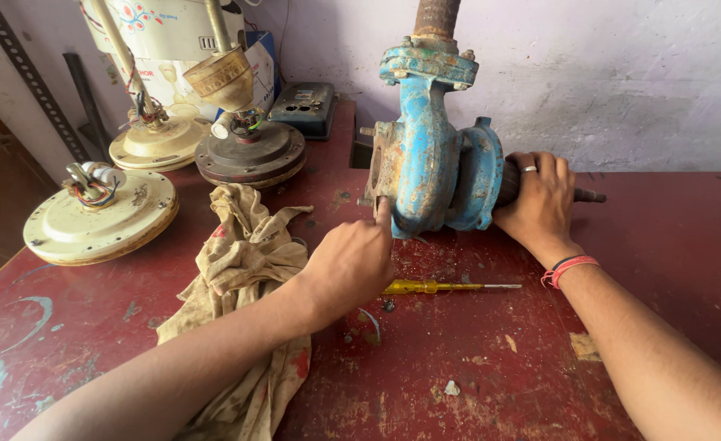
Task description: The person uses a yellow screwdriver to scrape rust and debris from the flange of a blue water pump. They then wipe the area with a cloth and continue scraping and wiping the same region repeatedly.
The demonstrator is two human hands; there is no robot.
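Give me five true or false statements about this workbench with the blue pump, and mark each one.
1. The left hand touches the rusty front edge of the blue pump. True.
2. The right hand holds the yellow screwdriver. False: the screwdriver lies on the red table, and the right hand grips the pump's shaft end.
3. A stained rag lies under the left forearm. True.
4. The right hand wears a ring. True.
5. The fan motors stand right of the pump. False: they are to its left.
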